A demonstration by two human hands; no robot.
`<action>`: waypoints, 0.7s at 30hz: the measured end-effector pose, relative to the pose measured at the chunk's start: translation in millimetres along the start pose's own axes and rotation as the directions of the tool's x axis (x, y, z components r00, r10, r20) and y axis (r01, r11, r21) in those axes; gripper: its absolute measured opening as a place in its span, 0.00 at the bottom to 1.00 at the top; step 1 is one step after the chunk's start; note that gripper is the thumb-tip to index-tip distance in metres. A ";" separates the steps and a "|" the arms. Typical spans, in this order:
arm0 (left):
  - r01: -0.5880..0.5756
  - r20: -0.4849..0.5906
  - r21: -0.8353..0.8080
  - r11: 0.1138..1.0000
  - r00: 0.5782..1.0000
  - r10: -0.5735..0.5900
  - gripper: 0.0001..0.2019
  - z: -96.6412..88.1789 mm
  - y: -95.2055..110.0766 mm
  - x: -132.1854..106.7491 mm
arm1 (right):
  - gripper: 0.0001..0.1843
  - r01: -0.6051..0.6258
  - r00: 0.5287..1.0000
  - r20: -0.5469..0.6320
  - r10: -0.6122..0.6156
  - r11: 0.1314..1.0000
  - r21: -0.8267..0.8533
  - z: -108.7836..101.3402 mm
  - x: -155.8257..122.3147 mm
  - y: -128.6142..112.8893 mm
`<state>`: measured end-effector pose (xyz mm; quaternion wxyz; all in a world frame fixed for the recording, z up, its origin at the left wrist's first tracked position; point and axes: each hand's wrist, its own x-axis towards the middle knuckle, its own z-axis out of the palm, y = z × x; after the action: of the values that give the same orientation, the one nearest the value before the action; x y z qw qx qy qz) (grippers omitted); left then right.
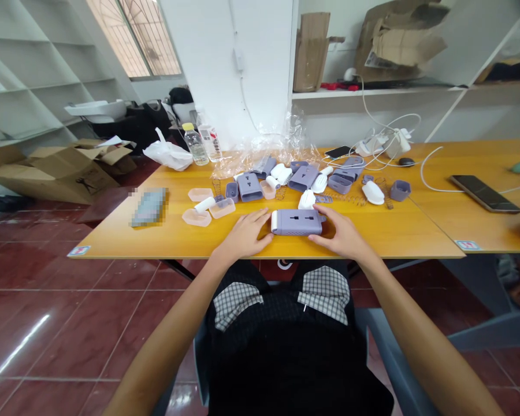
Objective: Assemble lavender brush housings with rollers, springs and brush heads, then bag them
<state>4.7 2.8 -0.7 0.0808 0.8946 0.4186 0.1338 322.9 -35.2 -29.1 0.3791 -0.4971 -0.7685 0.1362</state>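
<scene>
At the upper left of the frame, a flattened cardboard box (pixel 56 173) lies on the red tile floor (pixel 69 323) beside the table (pixel 112 240). On the table's left part sit a blurred flat item (pixel 149 207), a white plastic bag (pixel 168 151) and a water bottle (pixel 195 144). Nearer the middle are translucent pink trays (pixel 197 217). Both forearms rise from the bottom corners and angle inward. The left hand (pixel 242 234) lies palm down, fingers extended and slightly spread, its fingertips (pixel 268 237) at the white-capped end of a lilac plastic socket housing (pixel 297 222), which lies flat near the table's front edge, centred between the hands. The right hand (pixel 340 234), also palm down, has its fingers against the housing's other end. Neither hand is closed; whether they grip it or only touch it, I cannot tell. Beyond lie more lilac housings (pixel 303 178), coil springs (pixel 351 198) and white caps (pixel 374 192). At the right, a smartphone (pixel 485 193) lies on the adjoining table.
</scene>
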 end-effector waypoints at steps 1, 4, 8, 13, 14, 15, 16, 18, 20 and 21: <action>0.004 0.013 0.031 1.000 1.000 -0.005 0.31 -1.4 -2.4 -1.2 | 0.43 -0.005 1.000 0.011 0.005 1.000 -0.015 0.1 0.1 0.2; 0.040 0.029 0.107 0.993 0.999 -0.044 0.29 -4.1 -11.5 -4.3 | 0.43 0.002 0.999 0.044 0.000 0.999 -0.037 -1.5 -0.5 1.4; 0.057 0.032 0.159 0.986 0.998 -0.063 0.29 -1.8 -17.7 -5.5 | 0.37 0.038 0.998 0.058 -0.035 0.998 -0.052 -9.6 -6.1 8.3; 0.053 0.037 0.168 0.984 0.998 -0.060 0.29 1.8 -15.8 -4.0 | 0.36 0.023 0.994 0.109 0.002 0.973 -0.228 -13.5 -14.6 18.2; 0.057 0.042 0.168 0.984 0.997 -0.065 0.29 1.9 -15.3 -3.8 | 0.36 -0.005 0.993 0.110 0.039 0.955 -0.298 -12.0 -15.2 18.2; 0.061 0.047 0.169 0.984 0.996 -0.070 0.29 1.8 -14.8 -3.7 | 0.36 -0.040 0.991 0.104 0.086 0.926 -0.376 -10.2 -15.4 17.4; 0.063 0.051 0.170 0.983 0.996 -0.073 0.29 1.6 -14.4 -3.7 | 0.35 -0.076 0.986 0.097 0.134 0.889 -0.452 -8.1 -15.2 15.8; 0.063 0.054 0.173 0.983 0.996 -0.073 0.29 1.1 -13.4 -3.9 | 0.34 -0.127 0.973 0.090 0.214 0.815 -0.566 -4.3 -14.0 11.3; 0.069 0.055 0.181 0.981 0.995 -0.080 0.30 0.9 -12.4 -4.2 | 0.35 -0.139 0.960 0.109 0.259 0.773 -0.619 -2.0 -12.0 6.9; 0.074 0.056 0.185 0.980 0.995 -0.086 0.30 0.9 -12.0 -4.3 | 0.35 -0.138 0.954 0.123 0.274 0.763 -0.632 -1.6 -11.0 5.2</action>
<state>-6.4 7.0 -5.3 0.0170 0.8845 0.4620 0.0628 329.9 -42.6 -36.0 0.0965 -0.6579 -0.7463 -0.0300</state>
